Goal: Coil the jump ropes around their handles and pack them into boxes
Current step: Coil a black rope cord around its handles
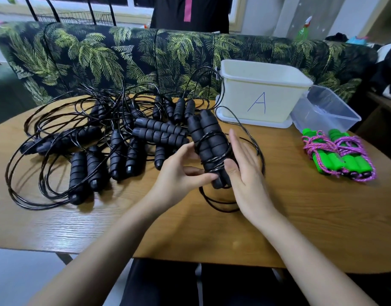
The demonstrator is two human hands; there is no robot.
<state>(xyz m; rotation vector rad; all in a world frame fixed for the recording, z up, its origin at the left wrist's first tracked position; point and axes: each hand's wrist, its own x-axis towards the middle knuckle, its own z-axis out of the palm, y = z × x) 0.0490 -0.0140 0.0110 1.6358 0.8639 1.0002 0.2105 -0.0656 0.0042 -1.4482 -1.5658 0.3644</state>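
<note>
The left hand (181, 171) has its grip closed on a pair of black handles (209, 138). The thumb and fingers pinch the lower end, and the pair stands nearly upright, leaning a little toward 11 o'clock, lifted off the tabletop (300, 213). A thin black cord (214, 161) is wound in several turns around the lower half of the two handles.

The right hand (245, 173) sits just beside the handles at 3 o'clock. Its grip is open, with the fingers straight and the palm turned toward the pair. Whether the thumb touches the wound cord cannot be told. The rest of the cord (214, 206) runs loose around this hand and drops in a loop onto the tabletop at 6 o'clock.

From 9 to 11 o'clock of the held pair lies a heap of black jump ropes (115, 138), uncoiled, with their handles and cords tangled together. At 1 o'clock stands a cream box (256, 93) marked with a blue letter A, resting on a white lid (278, 124). A clear box (322, 109) touches its right side and is tipped against it. At 3 o'clock, well apart from the hands, lie two green jump ropes (338, 157), each with a pink cord wound round its handles.

Behind the tabletop at 12 o'clock runs a sofa (101, 54) with a palm-leaf print.
</note>
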